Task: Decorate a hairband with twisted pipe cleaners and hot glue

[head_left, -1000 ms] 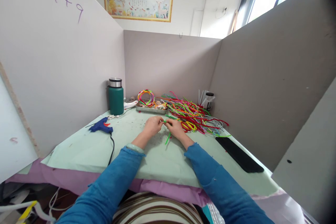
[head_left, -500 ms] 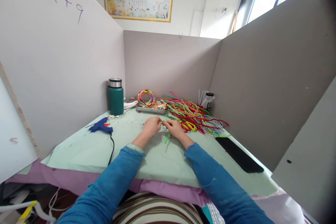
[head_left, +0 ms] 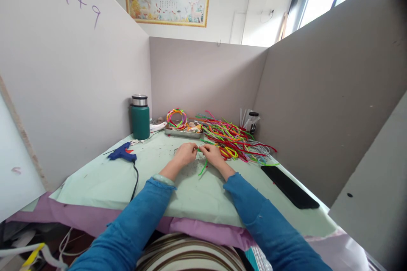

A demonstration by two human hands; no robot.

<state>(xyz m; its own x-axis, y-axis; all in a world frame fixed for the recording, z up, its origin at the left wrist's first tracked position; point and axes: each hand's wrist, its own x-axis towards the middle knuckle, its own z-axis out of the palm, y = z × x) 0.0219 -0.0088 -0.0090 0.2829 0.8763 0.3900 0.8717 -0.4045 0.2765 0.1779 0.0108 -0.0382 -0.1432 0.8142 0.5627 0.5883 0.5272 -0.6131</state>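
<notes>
My left hand (head_left: 187, 153) and my right hand (head_left: 212, 154) meet over the middle of the table, fingertips pinched close together. Between them runs a thin bright green pipe cleaner (head_left: 203, 168), its loose end hanging below my right fingers toward the table. Most of what the fingers grip is hidden behind them. Just beyond my right hand lies a tangled heap of coloured pipe cleaners (head_left: 233, 135). A metal tray (head_left: 182, 134) sits past my left hand, with a ring of coloured pipe cleaners (head_left: 177, 119) standing in it.
A blue glue gun (head_left: 122, 152) with a black cord lies on the left, near a green bottle (head_left: 140, 117). At the right edge is a flat black phone-like slab (head_left: 289, 187). A black-capped container (head_left: 253, 123) stands at the back. Grey partitions (head_left: 208, 74) enclose the table.
Both hands stay nearly in place, with the fingertips shifting slightly. The hanging green end has swung a little and its angle differs.
</notes>
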